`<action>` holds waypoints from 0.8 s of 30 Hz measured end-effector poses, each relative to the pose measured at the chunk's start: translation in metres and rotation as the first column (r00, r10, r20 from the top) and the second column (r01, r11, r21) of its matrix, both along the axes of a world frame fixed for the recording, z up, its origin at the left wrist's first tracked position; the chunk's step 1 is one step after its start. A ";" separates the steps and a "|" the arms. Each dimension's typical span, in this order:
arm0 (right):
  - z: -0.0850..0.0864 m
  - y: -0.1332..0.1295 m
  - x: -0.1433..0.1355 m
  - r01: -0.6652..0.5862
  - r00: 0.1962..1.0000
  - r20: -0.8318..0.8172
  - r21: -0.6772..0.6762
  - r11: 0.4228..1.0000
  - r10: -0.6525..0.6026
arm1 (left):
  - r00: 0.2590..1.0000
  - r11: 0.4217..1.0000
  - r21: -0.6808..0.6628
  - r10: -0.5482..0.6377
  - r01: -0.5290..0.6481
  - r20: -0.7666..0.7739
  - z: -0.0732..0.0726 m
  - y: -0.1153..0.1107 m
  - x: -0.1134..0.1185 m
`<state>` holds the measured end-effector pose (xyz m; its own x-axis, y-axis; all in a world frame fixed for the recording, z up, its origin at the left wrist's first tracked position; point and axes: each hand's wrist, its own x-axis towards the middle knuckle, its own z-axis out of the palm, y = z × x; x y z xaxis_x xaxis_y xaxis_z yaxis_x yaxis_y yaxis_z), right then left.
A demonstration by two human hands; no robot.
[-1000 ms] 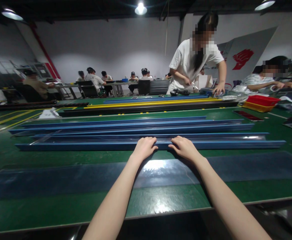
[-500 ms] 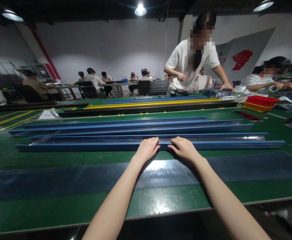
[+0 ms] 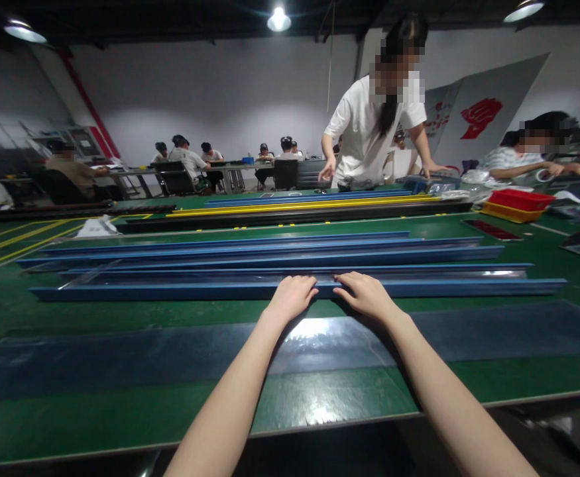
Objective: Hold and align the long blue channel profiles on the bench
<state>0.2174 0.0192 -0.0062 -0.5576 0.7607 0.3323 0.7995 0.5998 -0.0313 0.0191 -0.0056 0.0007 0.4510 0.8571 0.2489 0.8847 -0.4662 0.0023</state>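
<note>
A long blue channel (image 3: 170,290) lies crosswise on the green table (image 3: 120,424), with clear film inside it. Near its middle, my left hand (image 3: 293,295) curls its fingers over the near wall, thumb on the outside. My right hand (image 3: 365,293) grips the same wall a short gap to the right, its fingers reaching over the edge. Between my forearms and under them, a flat clear strip (image 3: 170,354) stretches across the table, bright with reflected light.
More blue channels (image 3: 419,254) lie just behind. Farther back are yellow strips (image 3: 294,206), a dark bar (image 3: 319,216) and a red tray (image 3: 518,200). A person in white (image 3: 359,126) leans over the far side; others sit around.
The standing person across the table has shifted slightly left and lowered one hand towards the tabletop. My hands have barely moved on the channel's wall.
</note>
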 end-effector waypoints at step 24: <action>0.000 -0.004 -0.008 0.028 1.000 0.011 0.035 0.999 -0.029 | 1.000 0.999 -0.045 0.004 -0.004 -0.003 0.007 -0.001 -0.003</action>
<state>0.2093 0.0154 -0.0066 -0.5399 0.7645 0.3522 0.8166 0.5772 -0.0013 0.0161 -0.0070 0.0075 0.4481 0.8693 0.2086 0.8867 -0.4619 0.0203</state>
